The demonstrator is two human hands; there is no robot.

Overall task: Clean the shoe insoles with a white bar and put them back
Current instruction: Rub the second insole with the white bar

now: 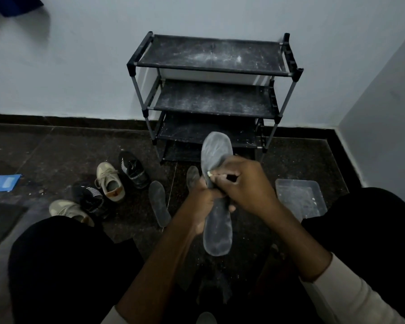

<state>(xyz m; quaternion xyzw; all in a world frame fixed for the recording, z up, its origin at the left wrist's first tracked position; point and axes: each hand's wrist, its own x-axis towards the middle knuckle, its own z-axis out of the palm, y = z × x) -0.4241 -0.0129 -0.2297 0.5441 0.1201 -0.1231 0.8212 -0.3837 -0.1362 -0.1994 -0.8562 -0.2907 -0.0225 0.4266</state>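
Grey insole (218, 230); white crumbs (313, 199) in tray (297, 181)

The left hand (202, 198) gripped a grey insole (218, 232) around its middle while the right hand (246, 183) pinched a small white bar (209, 174) against its upper half, with another insole (159, 203) and shoes (110, 182) on the dark floor (56, 155) to the left.

Dark speckled floor (56, 155): shoe rack (208, 52), four shoes (110, 183) left, two loose insoles (159, 203), clear tray (299, 199) right, blue folder (3, 182).
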